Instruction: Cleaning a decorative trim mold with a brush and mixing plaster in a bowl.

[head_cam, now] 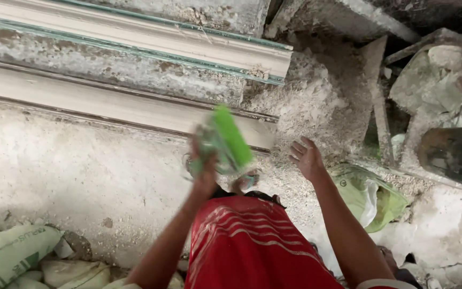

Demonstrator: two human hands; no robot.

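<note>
Head view looks down on the left hand (205,174), fingers wrapped round a bright green, motion-blurred object (225,140) raised near centre frame, over the dusty white slab (70,166). Its kind I cannot tell; pale green and white show beneath. That loose swinging hold could let it slip onto the rubble (306,101) at one o'clock. The right hand (307,159), at three o'clock, hangs empty, fingers spread, above the green sack (362,195).

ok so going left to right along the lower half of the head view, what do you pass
white sack → left hand holding a blurred green thing → red striped shorts → open right hand → crumpled green bag → dark drum
</note>
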